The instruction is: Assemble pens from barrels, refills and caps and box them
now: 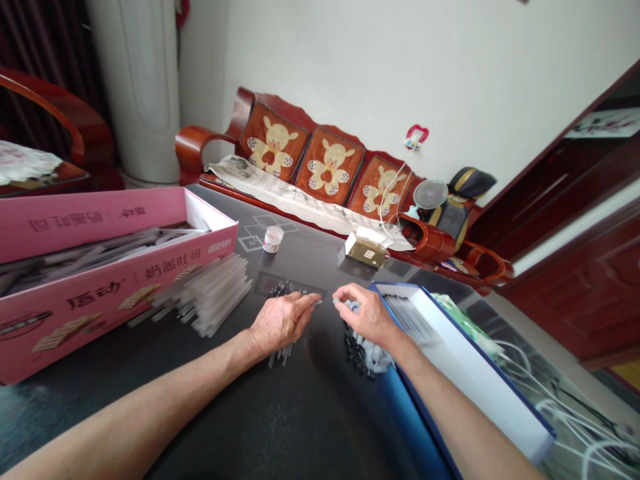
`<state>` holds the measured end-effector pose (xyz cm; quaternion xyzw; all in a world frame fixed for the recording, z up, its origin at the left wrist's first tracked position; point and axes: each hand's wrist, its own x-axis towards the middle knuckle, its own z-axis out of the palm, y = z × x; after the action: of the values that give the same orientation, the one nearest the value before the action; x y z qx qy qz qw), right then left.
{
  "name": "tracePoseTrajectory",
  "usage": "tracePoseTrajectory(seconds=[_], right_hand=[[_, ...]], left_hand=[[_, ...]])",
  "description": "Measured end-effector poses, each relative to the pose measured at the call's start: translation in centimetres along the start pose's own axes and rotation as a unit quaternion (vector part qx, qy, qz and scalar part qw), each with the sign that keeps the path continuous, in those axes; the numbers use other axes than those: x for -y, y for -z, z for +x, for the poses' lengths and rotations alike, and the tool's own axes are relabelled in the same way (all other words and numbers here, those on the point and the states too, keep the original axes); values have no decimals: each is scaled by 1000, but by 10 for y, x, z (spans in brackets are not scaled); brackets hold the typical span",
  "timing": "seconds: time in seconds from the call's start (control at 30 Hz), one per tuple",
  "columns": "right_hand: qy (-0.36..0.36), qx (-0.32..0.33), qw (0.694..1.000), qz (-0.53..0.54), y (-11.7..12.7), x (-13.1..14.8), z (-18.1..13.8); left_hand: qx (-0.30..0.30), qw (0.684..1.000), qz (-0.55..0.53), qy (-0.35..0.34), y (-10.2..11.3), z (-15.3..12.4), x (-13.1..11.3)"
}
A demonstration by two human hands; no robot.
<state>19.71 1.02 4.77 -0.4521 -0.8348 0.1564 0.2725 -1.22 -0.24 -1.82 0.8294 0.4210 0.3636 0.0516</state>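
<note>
My left hand point(284, 321) is over a small bunch of clear thin tubes point(280, 357) with dark ends point(283, 288) on the black table. Its thumb and index finger come together around something tiny that I cannot make out. Across a small gap, my right hand point(369, 316) pinches a small whitish piece point(337, 301) at its fingertips. Beneath and beside that hand is a pile of small black parts point(356, 352) and whitish parts point(379, 359). Just left of my left hand, many translucent tubes point(217, 293) lie stacked.
A pink carton point(110, 270) full of tubes takes up the left. On the right stands a blue-edged white box point(465, 353) with a row of thin sticks point(411, 319). A small jar point(273, 239), a gold box point(367, 249) and white cables point(575, 420) are also around.
</note>
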Motion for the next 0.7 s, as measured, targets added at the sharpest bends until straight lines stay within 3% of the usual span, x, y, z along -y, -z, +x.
tracePoseTrajectory(seconds=[0.07, 0.17, 0.23, 0.33, 0.4, 0.5, 0.7], right_hand=[[-100, -123, 964, 214, -20, 7, -2], [-211, -243, 825, 464, -54, 13, -7], [-248, -285, 750, 542, -72, 13, -11], [-261, -312, 689, 600, -87, 11, -14], [-258, -306, 670, 625, -90, 10, -15], [-245, -280, 670, 642, -92, 11, -14], [-209, -263, 725, 602, -96, 7, -14]], left_hand=[[-1, 1000, 2, 4, -1, 0, -1], [1, 1000, 1, 7, -2, -1, -3], [5, 1000, -2, 5, -1, -1, -3], [12, 1000, -5, 9, -1, -1, -4], [16, 1000, -6, 12, -2, -1, -4], [21, 1000, -8, 14, -4, -1, -3], [23, 999, -4, 24, -5, 0, 0]])
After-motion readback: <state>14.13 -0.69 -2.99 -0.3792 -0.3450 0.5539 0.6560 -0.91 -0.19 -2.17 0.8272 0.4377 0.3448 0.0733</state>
